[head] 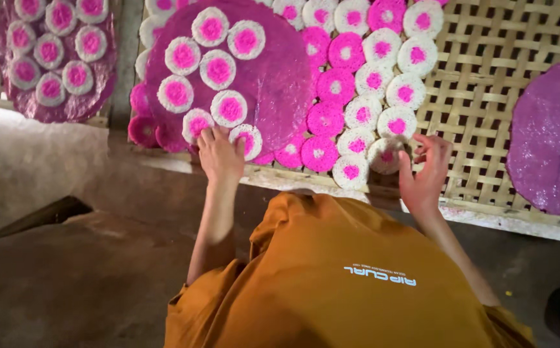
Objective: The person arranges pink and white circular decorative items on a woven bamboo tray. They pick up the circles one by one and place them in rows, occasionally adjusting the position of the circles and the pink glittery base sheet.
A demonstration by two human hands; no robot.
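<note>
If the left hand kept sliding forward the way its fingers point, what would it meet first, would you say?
The left hand already has fingertips at two white discs with pink centres. Going on, it would probably meet the next such disc on the big purple sheet.

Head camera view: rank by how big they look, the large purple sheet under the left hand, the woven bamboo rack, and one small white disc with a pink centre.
1. Woven bamboo rack, spanning most of the view.
2. Large purple sheet, touched by the left hand.
3. Small white disc with pink centre, near the right hand.

All lie at similar distance, so the order looks reliable.
</note>
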